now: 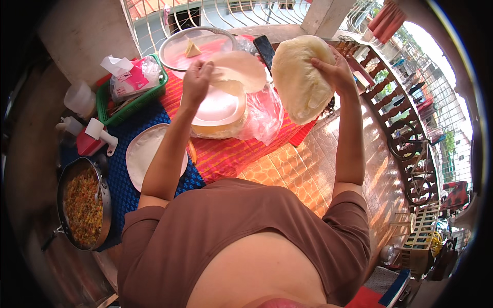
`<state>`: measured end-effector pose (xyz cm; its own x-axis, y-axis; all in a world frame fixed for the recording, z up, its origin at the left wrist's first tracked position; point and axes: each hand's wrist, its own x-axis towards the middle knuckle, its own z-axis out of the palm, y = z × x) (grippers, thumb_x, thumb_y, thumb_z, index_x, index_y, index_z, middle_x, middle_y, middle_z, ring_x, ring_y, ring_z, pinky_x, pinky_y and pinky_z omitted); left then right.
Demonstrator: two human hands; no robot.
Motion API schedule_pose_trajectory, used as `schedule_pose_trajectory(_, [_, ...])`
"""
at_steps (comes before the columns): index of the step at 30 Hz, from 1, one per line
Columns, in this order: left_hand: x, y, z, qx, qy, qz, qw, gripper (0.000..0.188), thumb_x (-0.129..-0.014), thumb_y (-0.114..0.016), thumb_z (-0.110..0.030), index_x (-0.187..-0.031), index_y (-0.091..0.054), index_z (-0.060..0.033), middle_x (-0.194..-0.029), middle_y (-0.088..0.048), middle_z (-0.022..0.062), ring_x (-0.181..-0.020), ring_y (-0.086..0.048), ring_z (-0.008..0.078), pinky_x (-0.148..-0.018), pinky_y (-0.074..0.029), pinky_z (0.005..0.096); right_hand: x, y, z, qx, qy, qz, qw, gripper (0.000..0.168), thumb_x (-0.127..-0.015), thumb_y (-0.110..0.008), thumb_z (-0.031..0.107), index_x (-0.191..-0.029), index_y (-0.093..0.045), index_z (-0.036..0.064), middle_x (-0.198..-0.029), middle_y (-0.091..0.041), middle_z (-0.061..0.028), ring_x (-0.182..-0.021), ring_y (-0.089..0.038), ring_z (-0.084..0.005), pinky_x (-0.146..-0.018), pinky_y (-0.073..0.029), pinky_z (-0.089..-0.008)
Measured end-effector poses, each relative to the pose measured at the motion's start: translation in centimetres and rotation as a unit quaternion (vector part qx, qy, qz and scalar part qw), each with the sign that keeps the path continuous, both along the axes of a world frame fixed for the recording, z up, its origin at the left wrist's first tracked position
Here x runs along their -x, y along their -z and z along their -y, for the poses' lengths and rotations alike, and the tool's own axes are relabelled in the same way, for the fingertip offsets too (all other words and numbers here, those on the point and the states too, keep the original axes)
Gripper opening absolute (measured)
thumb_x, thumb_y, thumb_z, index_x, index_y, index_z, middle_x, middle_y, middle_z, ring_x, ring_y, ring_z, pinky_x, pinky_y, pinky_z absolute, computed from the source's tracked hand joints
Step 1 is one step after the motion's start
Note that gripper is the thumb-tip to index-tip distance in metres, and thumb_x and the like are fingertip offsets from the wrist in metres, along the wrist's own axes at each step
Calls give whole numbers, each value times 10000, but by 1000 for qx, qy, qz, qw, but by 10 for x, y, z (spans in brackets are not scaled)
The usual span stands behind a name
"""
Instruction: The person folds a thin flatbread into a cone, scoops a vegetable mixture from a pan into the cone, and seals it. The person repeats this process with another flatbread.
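Note:
My left hand (197, 82) pinches the edge of a thin round wrapper sheet (240, 71), held up over the table. With my right hand (337, 73), thumb in front, I grip a thick stack of pale round wrappers (300, 81) upright beyond the table's right side. Beneath the single sheet is a white plate (219, 109), on top of a pale yellowish stack; crumpled clear plastic (265, 113) lies at its right. Behind my left hand, a folded triangular piece (192, 49) rests in a large round tray (163, 50). Near my left forearm stands a plate with white contents (144, 154).
A pan of diced filling (83, 208) is at the left. Beyond it are a red container (89, 141), plastic bottles and a green basket (133, 104) holding a tissue pack. A phone (264, 52) lies at the far edge. A wooden balustrade (396, 100) curves along the right.

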<state>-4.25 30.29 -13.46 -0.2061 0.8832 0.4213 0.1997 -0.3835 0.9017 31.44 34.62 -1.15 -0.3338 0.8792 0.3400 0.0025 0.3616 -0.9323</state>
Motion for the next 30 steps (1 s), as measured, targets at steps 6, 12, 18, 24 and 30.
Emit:
schedule_pose_trajectory(6, [56,-48,96,72,25,307,949,197,-982,-492,-187,-1098,-506,-29,-964,-650,106,-751,-682,172,-640,-587,279,42,-23,-27,-61,-1,119,991,490,-816,-714,44,-1251,-501,-29,-1105,-631,-78,-990,-604,-139,-876,-492,-261])
schedule_pose_trajectory(12, [89,-26,158,74,-44,301,950,172,-981,-516,-194,-1081,-531,-55,-986,-627,40,-850,-611,80,-735,-504,232,184,5,25,-263,129,513,807,508,-852,-526,93,-1341,-399,46,-949,-658,-230,-799,-671,-369,-668,-533,-436])
schedule_pose_trajectory(18, [105,-29,201,53,-75,262,961,165,-986,-517,-203,-1054,-527,-53,-973,-621,32,-879,-596,74,-794,-482,231,276,199,69,-454,32,545,704,517,-816,-593,200,-1301,-472,68,-802,-634,-147,-740,-639,-287,-562,-527,-389])
schedule_pose_trajectory(24, [111,-29,216,46,-85,253,963,160,-991,-512,-206,-1035,-524,-53,-966,-616,22,-884,-581,67,-813,-463,226,270,186,54,-334,46,521,785,514,-789,-639,258,-1239,-495,54,-863,-626,-137,-829,-625,-286,-604,-534,-388])
schedule_pose_trajectory(30, [107,-20,213,49,-80,237,967,156,-993,-508,-205,-1024,-527,-53,-968,-599,7,-906,-546,48,-831,-433,211,267,128,53,-415,106,424,798,367,-687,-672,193,-1008,-590,35,-874,-616,-128,-821,-605,-298,-699,-510,-345])
